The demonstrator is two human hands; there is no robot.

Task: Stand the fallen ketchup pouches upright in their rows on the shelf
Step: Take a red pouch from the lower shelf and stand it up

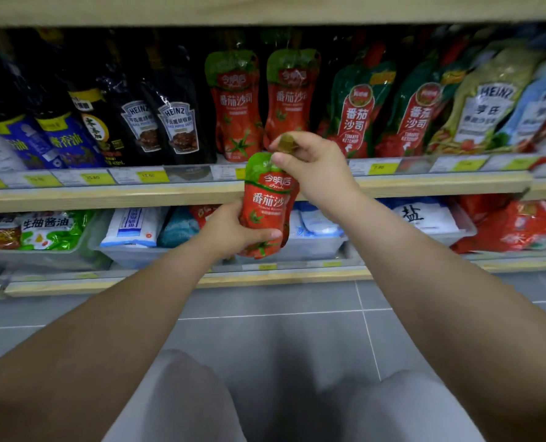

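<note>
Head view: a ketchup pouch (266, 205) is held upright in front of the shelf edge (105, 199), clear of the rows. Its lower body is gripped by the left hand (230, 232), thumb across the front. Its cap (287, 143) is pinched between the fingers of the right hand (316, 167). Two matching pouches (236, 103) are seen standing on the shelf behind, beside green-topped ketchup packs (356, 106)

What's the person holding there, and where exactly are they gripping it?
A red ketchup pouch with a green top. The left hand grips its lower body; the right hand pinches the green cap.
</note>
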